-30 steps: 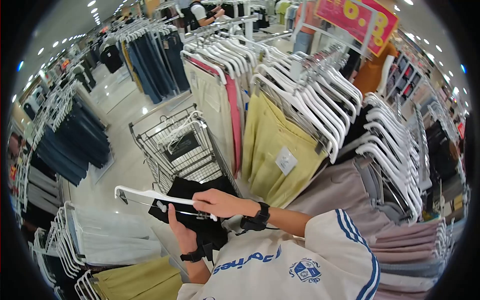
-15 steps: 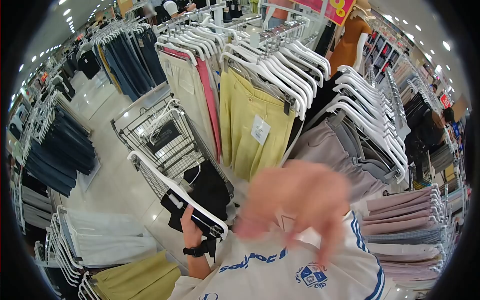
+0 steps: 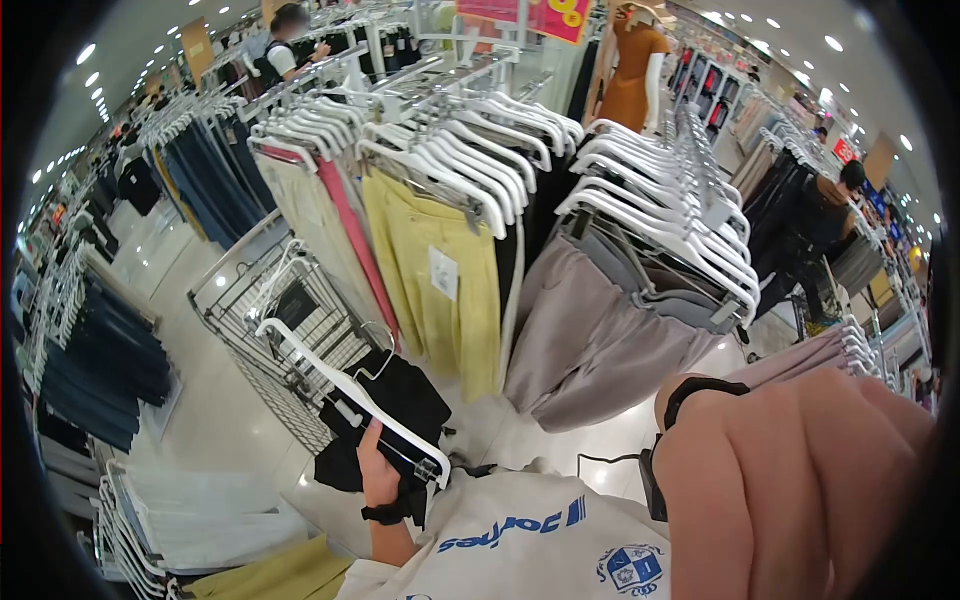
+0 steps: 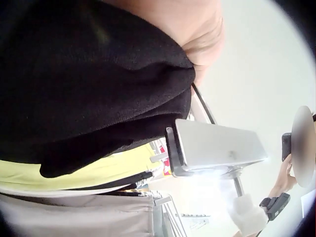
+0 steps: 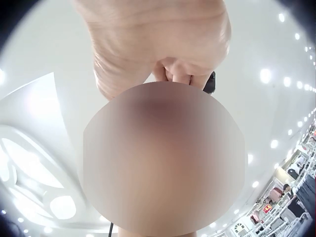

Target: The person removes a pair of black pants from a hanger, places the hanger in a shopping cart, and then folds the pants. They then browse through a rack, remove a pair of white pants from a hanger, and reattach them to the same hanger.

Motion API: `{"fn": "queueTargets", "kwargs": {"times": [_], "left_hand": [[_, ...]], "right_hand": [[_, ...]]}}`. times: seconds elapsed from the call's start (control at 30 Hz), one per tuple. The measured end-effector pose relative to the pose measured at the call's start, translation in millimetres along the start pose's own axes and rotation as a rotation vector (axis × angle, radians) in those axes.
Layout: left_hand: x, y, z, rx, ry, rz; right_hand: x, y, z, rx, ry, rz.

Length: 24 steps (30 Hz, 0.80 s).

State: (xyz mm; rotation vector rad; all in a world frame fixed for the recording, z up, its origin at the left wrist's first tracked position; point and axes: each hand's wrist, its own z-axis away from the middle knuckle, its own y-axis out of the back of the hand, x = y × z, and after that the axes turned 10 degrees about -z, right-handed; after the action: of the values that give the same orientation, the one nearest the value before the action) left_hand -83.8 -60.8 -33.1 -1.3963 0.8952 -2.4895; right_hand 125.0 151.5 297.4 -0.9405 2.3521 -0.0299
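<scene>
My left hand (image 3: 377, 475) grips a white hanger (image 3: 340, 380) over the cart's near end, thumb up against it. Black cloth (image 3: 412, 402) hangs at the hanger and lies around it. In the left wrist view, the black cloth (image 4: 98, 84) fills the upper left below the hand (image 4: 185, 24), and a metal clip (image 4: 217, 145) shows at its right. Large and close to the head camera, my right hand (image 3: 790, 480) is raised at the lower right. The right wrist view shows that hand (image 5: 163, 39) by the head, fingers bent and partly hidden; whether they hold anything is unclear.
A wire shopping cart (image 3: 240, 370) stands on the left. Ahead hang yellow trousers (image 3: 435, 280) and grey-mauve trousers (image 3: 600, 330) on racks. White garments (image 3: 200, 510) hang at lower left. A person in black (image 3: 815, 220) stands at the right.
My right hand has left the hanger and risen close to the head camera. The head view has turned right, so the racks sit further left. The left hand still grips the hanger.
</scene>
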Motion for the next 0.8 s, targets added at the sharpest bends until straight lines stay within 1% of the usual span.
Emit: {"fn": "queueTargets", "kwargs": {"times": [0.03,0.1,0.13,0.17,0.2,0.23,0.27,0.33,0.37,0.4,0.43,0.47,0.53,0.6,0.7,0.73,0.8], "left_hand": [[-4.3,-2.1,1.9,-0.014,0.011,-0.030],[-28.0,20.4,-11.2,-0.049,0.016,-0.088],[-34.8,22.0,-12.2,-0.064,-0.004,-0.130],[-31.9,8.5,-2.3,-0.054,-0.006,-0.149],[-32.9,2.0,3.1,-0.058,-0.006,-0.149],[-33.6,-2.7,7.6,-0.059,-0.026,-0.170],[-33.5,-7.1,11.2,-0.060,-0.049,-0.192],[-29.8,-15.7,17.9,-0.048,0.022,-0.157],[-28.6,-23.8,22.5,-0.036,-0.026,-0.159],[-40.2,-9.0,10.7,-0.035,-0.018,-0.161],[-43.8,-5.4,8.1,-0.048,-0.020,-0.155],[-45.3,-7.9,9.9,-0.055,-0.025,-0.147],[-31.7,-21.2,25.3,-0.075,0.053,-0.147],[-37.4,-18.4,21.7,-0.130,0.070,-0.117],[-33.3,-26.8,26.7,-0.151,0.012,-0.184],[-28.4,-33.9,31.5,-0.154,-0.004,-0.192],[-29.5,-34.4,29.2,-0.173,-0.052,-0.200]], "right_hand": [[-15.5,-7.6,21.0,-0.009,-0.023,0.022],[-32.8,-22.1,48.2,-0.023,-0.068,0.053],[-24.6,-22.2,35.8,-0.019,-0.066,0.058],[-7.5,-17.6,8.5,-0.029,-0.040,-0.029],[-1.9,-15.2,-8.3,-0.042,-0.013,-0.115],[-9.8,-16.1,-10.8,-0.044,-0.011,-0.112],[-18.5,-16.6,-11.7,-0.100,-0.028,-0.037],[-36.0,-16.0,-12.3,-0.223,-0.061,0.097],[-42.2,-14.3,-12.7,-0.290,-0.072,0.150],[-45.8,-11.4,-14.1,-0.364,-0.078,0.191],[-47.3,-8.3,-16.8,-0.444,-0.077,0.226],[-50.9,-14.1,-17.6,-0.477,-0.061,0.181],[-70.6,-42.3,-12.8,-0.300,0.230,0.665],[-104.2,-96.6,0.0,-0.045,0.507,1.107],[5.9,-69.6,-108.8,-0.046,0.493,0.973],[32.2,-69.4,-130.5,-0.041,0.485,0.952],[56.2,-71.8,-138.5,-0.022,0.465,0.946]]}}
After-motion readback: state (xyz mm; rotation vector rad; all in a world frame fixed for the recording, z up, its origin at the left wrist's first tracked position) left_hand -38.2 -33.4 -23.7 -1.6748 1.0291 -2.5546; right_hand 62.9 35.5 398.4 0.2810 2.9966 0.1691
